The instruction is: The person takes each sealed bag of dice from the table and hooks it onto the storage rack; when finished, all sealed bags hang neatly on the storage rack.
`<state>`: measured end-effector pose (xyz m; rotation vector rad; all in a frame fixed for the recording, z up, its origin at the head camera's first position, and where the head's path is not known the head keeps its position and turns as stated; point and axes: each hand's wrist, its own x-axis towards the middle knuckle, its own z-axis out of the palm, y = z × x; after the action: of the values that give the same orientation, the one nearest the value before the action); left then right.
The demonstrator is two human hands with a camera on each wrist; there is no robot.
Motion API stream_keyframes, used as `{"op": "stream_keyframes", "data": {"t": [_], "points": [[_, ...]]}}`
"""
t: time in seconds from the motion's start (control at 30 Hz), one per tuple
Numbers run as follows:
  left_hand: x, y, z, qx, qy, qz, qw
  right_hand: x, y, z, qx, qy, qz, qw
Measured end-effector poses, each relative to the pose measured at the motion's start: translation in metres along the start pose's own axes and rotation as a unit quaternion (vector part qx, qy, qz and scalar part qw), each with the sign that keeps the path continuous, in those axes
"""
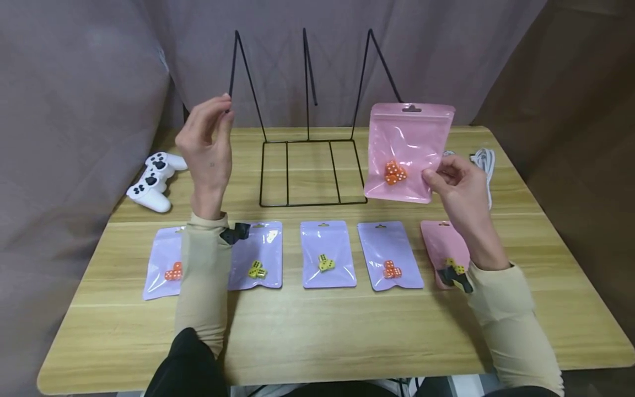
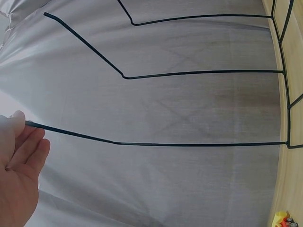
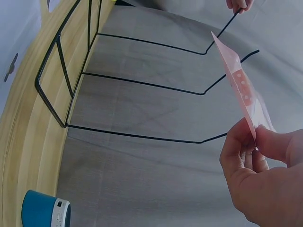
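A black wire rack (image 1: 313,205) with three upright hooked arms stands at the table's back. My left hand (image 1: 208,149) pinches the end of its left arm; in the left wrist view the fingers of that hand (image 2: 21,165) are at the rod's tip. My right hand (image 1: 463,193) pinches the lower right edge of a pink pouch (image 1: 421,132) with orange dice, raised upright near the rack's right arm. In the right wrist view the pouch (image 3: 236,71) is seen edge-on between thumb and fingers of my right hand (image 3: 260,175).
Along the table (image 1: 307,336) lie purple pouches (image 1: 312,237) (image 1: 374,237) (image 1: 268,237) (image 1: 159,248) and a pink one (image 1: 436,237), holding orange or yellow dice. A white game controller (image 1: 154,179) is at left, a white cable (image 1: 486,160) at right. A blue cylinder (image 3: 38,208) shows in the right wrist view.
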<state>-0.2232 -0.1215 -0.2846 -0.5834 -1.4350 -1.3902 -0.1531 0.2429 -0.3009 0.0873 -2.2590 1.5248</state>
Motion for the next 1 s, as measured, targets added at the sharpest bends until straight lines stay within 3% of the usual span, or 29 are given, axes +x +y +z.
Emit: {"op": "stream_keyframes", "data": {"t": [0.33, 1.0], "points": [[0.0, 0.007, 0.002, 0.007, -0.005, 0.008, 0.9999, 0.008, 0.001, 0.007, -0.031, -0.009, 0.02, 0.9993], [-0.001, 0.004, 0.003, 0.025, -0.013, 0.02, 0.9994, 0.031, 0.006, 0.021, 0.008, 0.0, 0.039, 0.9992]]}}
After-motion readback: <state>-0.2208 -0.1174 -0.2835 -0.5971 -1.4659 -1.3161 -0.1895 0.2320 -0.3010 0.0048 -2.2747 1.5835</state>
